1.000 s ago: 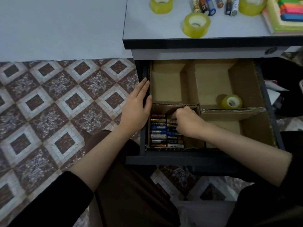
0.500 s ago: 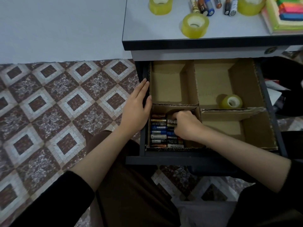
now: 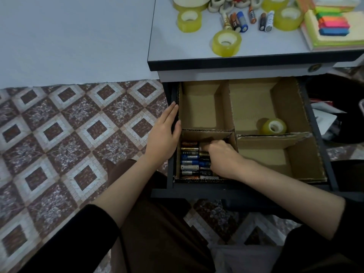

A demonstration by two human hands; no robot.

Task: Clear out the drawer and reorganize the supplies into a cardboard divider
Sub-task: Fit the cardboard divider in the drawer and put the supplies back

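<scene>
Roughly, the job is sitting somewhere past its middle, as I am judging it: the cardboard divider (image 3: 226, 107) is already lying inside the open drawer (image 3: 246, 189), and its near-left compartment is holding batteries (image 3: 189, 161) laid side by side in two columns. The right hand (image 3: 222, 157) is reaching down into that compartment with its fingers curled over the right column. Whether it is pinching a battery or only nudging them into line I cannot tell, since the knuckles are hiding the fingertips. The left hand (image 3: 163, 138) is resting flat, fingers straight, along the drawer's left wall, thumb hooking over the edge, apparently steadying it. One tape roll (image 3: 274, 126) is sitting in the far-right compartment; the far-left and near-right compartments are showing nothing but bare cardboard. Plenty is waiting on the desk top (image 3: 177, 50) above — several loose batteries (image 3: 241, 21), more yellow tape rolls (image 3: 226, 42) and a stack of sticky notes (image 3: 332, 26) at the right edge. So the clearing-out is looking finished, while the sorting-back is only partly done — those supplies are yet to go into the divider.
</scene>
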